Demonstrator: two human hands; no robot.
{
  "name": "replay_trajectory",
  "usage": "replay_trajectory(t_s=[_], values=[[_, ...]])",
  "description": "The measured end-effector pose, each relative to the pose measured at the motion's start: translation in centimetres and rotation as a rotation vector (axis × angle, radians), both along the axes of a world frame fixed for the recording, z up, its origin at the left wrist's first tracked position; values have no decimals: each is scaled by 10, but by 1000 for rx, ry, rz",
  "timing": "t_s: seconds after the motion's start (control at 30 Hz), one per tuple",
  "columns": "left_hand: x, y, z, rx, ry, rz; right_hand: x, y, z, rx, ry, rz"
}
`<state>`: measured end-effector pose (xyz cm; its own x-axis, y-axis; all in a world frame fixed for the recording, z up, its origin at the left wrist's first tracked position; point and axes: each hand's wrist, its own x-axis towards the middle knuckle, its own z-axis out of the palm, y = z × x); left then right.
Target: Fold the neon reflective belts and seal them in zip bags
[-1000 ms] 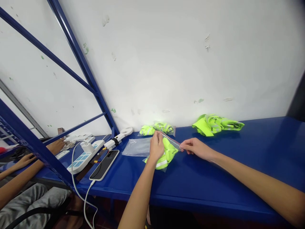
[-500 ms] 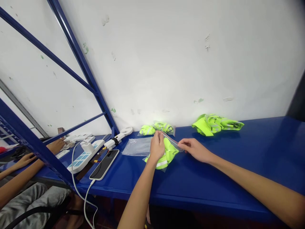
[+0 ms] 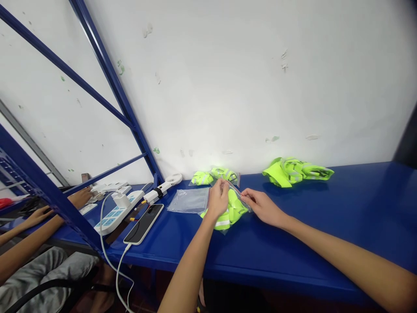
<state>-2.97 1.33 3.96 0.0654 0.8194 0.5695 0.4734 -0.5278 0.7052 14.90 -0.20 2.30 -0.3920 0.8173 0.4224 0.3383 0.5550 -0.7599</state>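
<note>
A bright yellow-green reflective vest [image 3: 232, 212] lies folded inside a clear zip bag [image 3: 235, 190] on the blue table. My left hand [image 3: 219, 198] pinches the bag's top edge at its left end. On the same edge, which has a thin red line, the fingers of my right hand [image 3: 259, 206] are closed near the right end. Just left of my left hand lies a flat clear plastic bag [image 3: 189, 201]. Bagged yellow-green vests [image 3: 215, 176] rest behind it against the wall. Another folded vest [image 3: 295, 171] lies farther right.
To the left are a phone [image 3: 143, 224] on a white cable, a power strip [image 3: 119, 213] and a small white fan [image 3: 172, 179]. A blue metal frame [image 3: 130, 117] rises there. Beyond it, another person's hands [image 3: 80, 198] are over the neighbouring table.
My right hand has slid a little to the left along the bag's top edge, closer to my left hand. My left hand keeps its pinch, and the view has shifted slightly.
</note>
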Motion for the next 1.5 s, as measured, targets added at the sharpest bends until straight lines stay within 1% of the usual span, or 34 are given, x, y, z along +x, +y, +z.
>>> replay_trajectory(t_s=[0.07, 0.1, 0.2, 0.27, 0.33, 0.4, 0.5, 0.6, 0.67, 0.73, 0.77, 0.83, 0.9, 0.93, 0.97, 1.0, 1.03, 1.07, 1.1, 1.17, 1.23, 1.3, 1.4, 1.47, 1.5], values=[[1, 1, 1, -32, -68, -38, -2, -2, 1, 54, 1, -40], [1, 2, 1, -60, -112, -81, -3, -4, 2, 68, 2, -42], [0, 3, 3, -165, -258, -265, -2, -7, 3, 79, -7, -25], [-2, 1, 5, -208, -327, -356, 1, -8, 3, 62, -16, 0], [-3, -3, 6, -202, -347, -391, 4, -9, 2, 45, -28, 40], [-3, -8, 6, -170, -333, -387, 6, -9, 1, 45, -51, 76], [1, -11, 3, -142, -319, -333, 5, -8, 0, 84, -81, 81], [2, -14, 5, -102, -291, -233, 2, -11, 1, 120, -65, 25], [0, -20, 14, 12, -212, -161, 0, -12, 4, 165, -59, -12], [-7, -27, 29, 186, -145, -100, 1, -10, 10, 246, -80, -37], [-11, -29, 38, 271, -149, -66, 2, -7, 15, 291, -85, -65], [-22, -31, 53, 407, -230, 46, 4, 6, 29, 353, -51, -192], [-33, -27, 60, 492, -323, 202, 4, 26, 45, 365, 55, -430], [-37, -24, 59, 507, -338, 274, 3, 38, 52, 351, 108, -548], [-40, -20, 55, 500, -314, 328, 2, 50, 57, 310, 131, -630], [-41, -16, 48, 474, -248, 356, 1, 63, 61, 241, 112, -677], [-41, -13, 39, 433, -152, 358, 0, 74, 62, 162, 35, -713], [-38, -11, 28, 386, -26, 333, 0, 84, 60, 137, -5, -723], [-34, -9, 17, 343, 134, 280, 0, 93, 57, 127, -38, -726], [-21, -8, -5, 282, 466, 102, 5, 104, 46, 118, -111, -721], [-8, -10, -20, 266, 675, -25, 13, 108, 33, 122, -183, -716], [2, -12, -27, 267, 780, -95, 24, 106, 24, 139, -257, -711], [5, -12, -28, 232, 812, -116, 41, 92, 17, 200, -360, -700], [4, -10, -28, 197, 815, -119, 57, 82, 14, 312, -464, -699], [4, -9, -28, 188, 820, -125, 66, 77, 12, 427, -573, -707]])
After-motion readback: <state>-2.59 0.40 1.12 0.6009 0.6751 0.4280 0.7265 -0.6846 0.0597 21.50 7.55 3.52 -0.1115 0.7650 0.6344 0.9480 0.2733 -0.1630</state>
